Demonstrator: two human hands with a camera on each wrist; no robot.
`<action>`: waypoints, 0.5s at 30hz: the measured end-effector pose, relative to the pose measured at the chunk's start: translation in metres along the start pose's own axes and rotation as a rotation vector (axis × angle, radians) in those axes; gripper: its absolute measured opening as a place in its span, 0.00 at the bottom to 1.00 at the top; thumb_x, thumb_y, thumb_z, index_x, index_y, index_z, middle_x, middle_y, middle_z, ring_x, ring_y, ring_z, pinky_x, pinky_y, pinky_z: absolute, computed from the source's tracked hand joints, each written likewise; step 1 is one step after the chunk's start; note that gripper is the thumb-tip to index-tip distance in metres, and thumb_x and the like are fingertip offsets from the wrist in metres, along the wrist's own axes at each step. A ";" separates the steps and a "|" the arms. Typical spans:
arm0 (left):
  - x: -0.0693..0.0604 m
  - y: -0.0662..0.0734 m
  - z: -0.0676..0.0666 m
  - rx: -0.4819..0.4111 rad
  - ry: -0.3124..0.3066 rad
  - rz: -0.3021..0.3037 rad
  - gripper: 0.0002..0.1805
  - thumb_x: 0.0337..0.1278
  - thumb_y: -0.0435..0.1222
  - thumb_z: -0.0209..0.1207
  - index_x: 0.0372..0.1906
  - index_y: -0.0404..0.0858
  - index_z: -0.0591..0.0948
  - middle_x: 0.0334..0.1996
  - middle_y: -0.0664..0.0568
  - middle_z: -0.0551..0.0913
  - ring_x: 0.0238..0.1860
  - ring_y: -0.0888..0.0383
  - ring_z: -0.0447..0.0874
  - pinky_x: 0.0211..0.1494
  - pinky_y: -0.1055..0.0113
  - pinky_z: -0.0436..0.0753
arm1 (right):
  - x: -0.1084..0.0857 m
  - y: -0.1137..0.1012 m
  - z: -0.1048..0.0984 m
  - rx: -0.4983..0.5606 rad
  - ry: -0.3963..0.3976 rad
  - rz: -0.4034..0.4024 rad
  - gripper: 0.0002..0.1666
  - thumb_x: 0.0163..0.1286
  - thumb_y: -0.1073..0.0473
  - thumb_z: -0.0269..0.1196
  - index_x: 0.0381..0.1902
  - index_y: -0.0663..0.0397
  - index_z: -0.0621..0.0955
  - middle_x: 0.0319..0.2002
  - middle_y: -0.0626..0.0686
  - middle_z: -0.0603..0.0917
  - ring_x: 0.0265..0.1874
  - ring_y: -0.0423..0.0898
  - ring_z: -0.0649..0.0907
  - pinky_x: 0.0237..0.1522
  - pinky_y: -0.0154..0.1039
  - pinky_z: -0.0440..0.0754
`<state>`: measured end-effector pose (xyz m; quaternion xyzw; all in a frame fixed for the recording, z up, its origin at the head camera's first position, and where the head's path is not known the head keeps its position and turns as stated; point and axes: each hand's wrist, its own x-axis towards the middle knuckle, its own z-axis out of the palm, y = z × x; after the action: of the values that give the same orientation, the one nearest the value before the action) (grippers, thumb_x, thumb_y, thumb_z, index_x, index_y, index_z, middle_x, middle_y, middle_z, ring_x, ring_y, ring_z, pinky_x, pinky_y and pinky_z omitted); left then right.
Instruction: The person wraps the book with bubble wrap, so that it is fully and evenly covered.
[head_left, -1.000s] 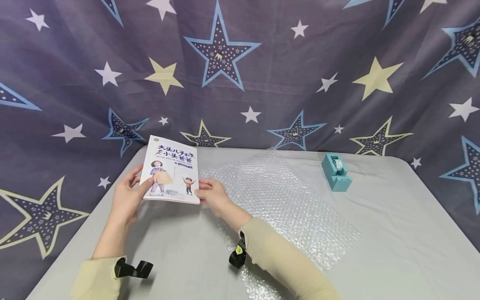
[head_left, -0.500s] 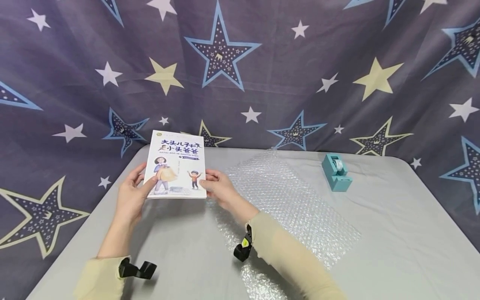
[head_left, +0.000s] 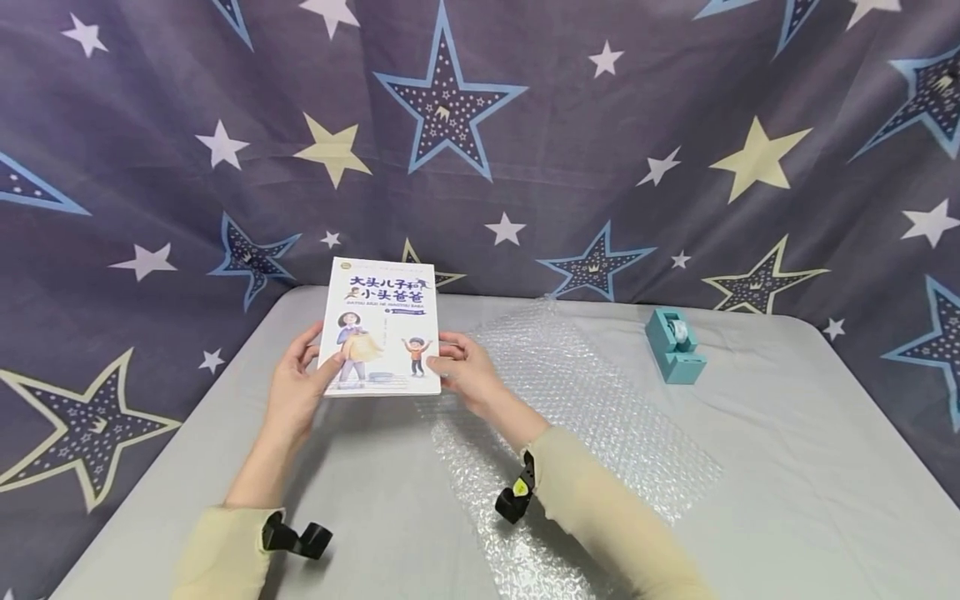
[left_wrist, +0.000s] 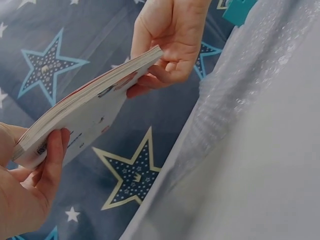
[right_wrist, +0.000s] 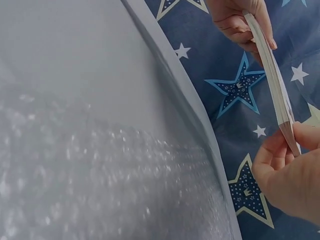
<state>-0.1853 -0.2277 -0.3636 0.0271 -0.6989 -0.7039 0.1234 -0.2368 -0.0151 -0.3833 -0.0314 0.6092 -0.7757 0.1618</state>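
A white paperback book [head_left: 382, 329] with drawn figures and blue lettering on its cover is held up above the table, its cover toward the head camera. My left hand [head_left: 298, 383] grips its left edge, thumb on the cover and fingers behind. On the opposite edge, my right hand [head_left: 472, 371] pinches the book between thumb and fingers. The left wrist view shows the page edges of the book [left_wrist: 95, 95] and fingers under its back cover. In the right wrist view the book [right_wrist: 272, 75] appears nearly edge-on between both hands.
A sheet of bubble wrap [head_left: 585, 408] lies across the middle of the grey-covered table [head_left: 810, 467], partly under the right forearm. A teal tape dispenser [head_left: 675, 346] stands at the back right. Behind the table hangs a dark curtain [head_left: 540, 167] with stars.
Both hands have carried the book to the right and slightly up. It has gone from tilted to more level, and its cover faces the head camera more squarely.
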 end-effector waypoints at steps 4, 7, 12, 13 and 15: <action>-0.001 -0.003 0.009 0.030 -0.003 0.003 0.33 0.56 0.26 0.54 0.67 0.34 0.58 0.33 0.60 0.75 0.22 0.70 0.77 0.28 0.79 0.78 | -0.005 -0.001 -0.010 -0.003 0.005 -0.009 0.30 0.59 0.72 0.57 0.60 0.61 0.66 0.45 0.57 0.78 0.34 0.41 0.80 0.39 0.39 0.81; -0.002 -0.006 0.016 0.056 0.001 -0.002 0.32 0.56 0.26 0.54 0.66 0.35 0.59 0.33 0.61 0.75 0.22 0.71 0.77 0.28 0.79 0.77 | -0.008 -0.002 -0.017 -0.017 0.015 -0.009 0.29 0.58 0.72 0.58 0.60 0.61 0.67 0.45 0.57 0.78 0.35 0.42 0.80 0.39 0.39 0.81; -0.005 -0.012 0.029 0.093 0.002 -0.014 0.32 0.56 0.28 0.55 0.66 0.39 0.61 0.33 0.60 0.74 0.20 0.70 0.77 0.27 0.77 0.77 | -0.015 -0.004 -0.031 -0.027 0.022 -0.018 0.30 0.57 0.73 0.58 0.59 0.62 0.67 0.49 0.59 0.77 0.37 0.42 0.80 0.42 0.41 0.80; -0.005 -0.013 0.031 0.094 -0.001 -0.015 0.32 0.56 0.28 0.55 0.66 0.39 0.61 0.33 0.59 0.74 0.20 0.70 0.77 0.27 0.77 0.77 | -0.016 -0.004 -0.033 -0.022 0.026 -0.017 0.30 0.57 0.73 0.58 0.59 0.62 0.67 0.49 0.59 0.76 0.37 0.43 0.80 0.43 0.42 0.80; -0.005 -0.014 0.037 0.097 -0.010 -0.017 0.32 0.56 0.28 0.55 0.66 0.40 0.61 0.34 0.58 0.73 0.19 0.69 0.77 0.26 0.76 0.77 | -0.018 -0.005 -0.039 -0.022 0.035 -0.014 0.30 0.57 0.74 0.58 0.59 0.62 0.67 0.49 0.59 0.76 0.37 0.42 0.79 0.43 0.42 0.80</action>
<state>-0.1898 -0.1908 -0.3778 0.0353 -0.7327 -0.6703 0.1126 -0.2305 0.0277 -0.3857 -0.0237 0.6200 -0.7706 0.1453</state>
